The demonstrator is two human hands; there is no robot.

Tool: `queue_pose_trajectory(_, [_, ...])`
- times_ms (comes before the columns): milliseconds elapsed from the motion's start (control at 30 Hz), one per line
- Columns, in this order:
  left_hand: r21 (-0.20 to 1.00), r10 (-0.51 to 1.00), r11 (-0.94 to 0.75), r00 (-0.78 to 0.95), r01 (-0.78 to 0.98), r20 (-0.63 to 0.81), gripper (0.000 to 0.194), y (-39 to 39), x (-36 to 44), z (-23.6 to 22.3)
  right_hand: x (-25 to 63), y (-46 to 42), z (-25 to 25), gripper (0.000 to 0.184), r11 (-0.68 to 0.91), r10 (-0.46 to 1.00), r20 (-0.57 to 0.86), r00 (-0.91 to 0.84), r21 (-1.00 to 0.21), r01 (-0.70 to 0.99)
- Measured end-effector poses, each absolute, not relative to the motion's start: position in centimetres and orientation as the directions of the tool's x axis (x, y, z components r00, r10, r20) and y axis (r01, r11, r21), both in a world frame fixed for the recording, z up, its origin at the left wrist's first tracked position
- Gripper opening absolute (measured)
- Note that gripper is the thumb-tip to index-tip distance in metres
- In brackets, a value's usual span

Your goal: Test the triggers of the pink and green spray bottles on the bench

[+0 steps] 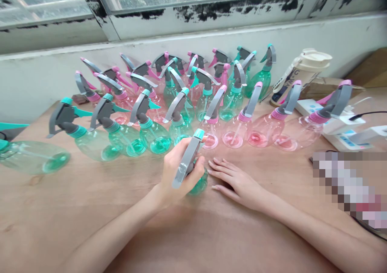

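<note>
My left hand is wrapped round a teal spray bottle with a grey trigger head, standing on the wooden table near the middle. My right hand lies flat on the table just right of that bottle, fingers stretched out and pointing left, holding nothing. Behind both hands stand several teal spray bottles and several pink spray bottles in rows.
More spray bottles crowd the back toward the white wall under the window. A white lidded cup, a white power strip with a black cable and a cardboard box sit at the right. A blurred patch covers something at the right edge.
</note>
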State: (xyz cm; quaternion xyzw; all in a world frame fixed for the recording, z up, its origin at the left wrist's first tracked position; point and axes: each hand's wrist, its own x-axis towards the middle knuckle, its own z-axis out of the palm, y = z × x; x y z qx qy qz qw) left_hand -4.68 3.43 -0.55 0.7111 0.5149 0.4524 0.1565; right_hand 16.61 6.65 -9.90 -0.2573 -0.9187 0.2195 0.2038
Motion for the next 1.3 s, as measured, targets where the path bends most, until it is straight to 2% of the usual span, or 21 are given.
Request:
queue_pose_trajectory(267, [0.692,0.874,-0.424,0.062,0.584,0.482,0.016,3.5,-4.8,-0.3,16.6,6.6,-9.8,0.047,0.77,0.565,0.263,-0.782,-0.509,0.385])
queue_pose_trajectory(400, [0.658,0.858,-0.46,0.109,0.596,0.502,0.004,3.8,-4.9,0.3,16.6,6.6,-9.8,0.045,0.769,0.567,0.27,-0.778,-0.512,0.383])
queue_pose_trajectory(500, [0.667,0.86,-0.463,0.115,0.584,0.496,0.005,3.9,-4.8,0.5,16.6,6.6,-9.9,0.045,0.774,0.562,0.267,-0.783,-0.505,0.383])
queue_pose_trajectory(633, [0.703,0.874,-0.439,0.084,0.559,0.479,0.025,3.8,-4.7,0.0,16.6,6.6,-9.9,0.046,0.773,0.562,0.251,-0.788,-0.498,0.393])
queue_pose_trajectory(833, [0.749,0.88,-0.436,0.063,0.498,0.47,0.041,3.7,-5.1,-0.7,16.6,6.7,-10.1,0.046,0.77,0.563,0.25,-0.788,-0.506,0.389])
queue_pose_trajectory(967, [0.739,0.87,-0.449,0.056,0.502,0.49,0.052,3.2,-5.4,-0.8,16.6,6.7,-10.2,0.045,0.772,0.562,0.263,-0.784,-0.507,0.383])
queue_pose_trajectory(1100, [0.764,0.89,-0.39,-0.002,0.514,0.456,0.061,1.9,-5.6,-1.2,16.6,6.7,-10.3,0.046,0.78,0.56,0.27,-0.783,-0.489,0.389])
queue_pose_trajectory(1167, [0.803,0.912,-0.319,-0.069,0.503,0.405,0.057,1.1,-5.9,-1.6,16.6,6.7,-10.4,0.045,0.789,0.556,0.279,-0.783,-0.474,0.391])
queue_pose_trajectory(1300, [0.862,0.955,-0.183,-0.124,0.472,0.271,0.03,-0.3,-6.5,-1.7,16.1,6.0,-11.0,0.042,0.805,0.566,0.308,-0.765,-0.406,0.432])
